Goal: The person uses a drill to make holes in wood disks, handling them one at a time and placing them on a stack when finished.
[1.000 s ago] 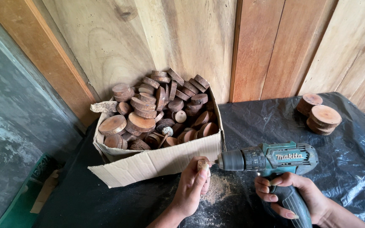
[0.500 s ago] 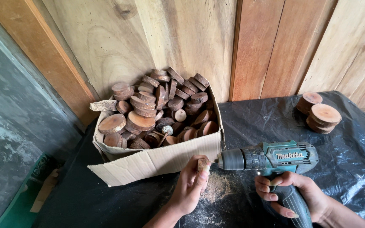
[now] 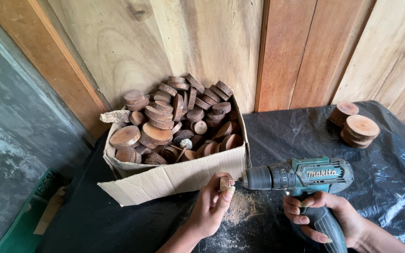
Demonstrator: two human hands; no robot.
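We drill a small wood piece.
Cordless drill lies level, bit pointing frame-left; left hand fingers pinch the piece, right hand fingers wrap the grip, seemingly.

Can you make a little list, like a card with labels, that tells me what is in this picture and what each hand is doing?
Place: black plastic sheet over a table, wooden plank wall behind
Left hand: pinches a small wood piece on edge
Right hand: grips the handle of a teal cordless drill
Drill: lies level, tip against the small wood piece
Under the hands: pale sawdust
Box: open cardboard box heaped with round wood slices
Far right: small stack of wood discs on the sheet
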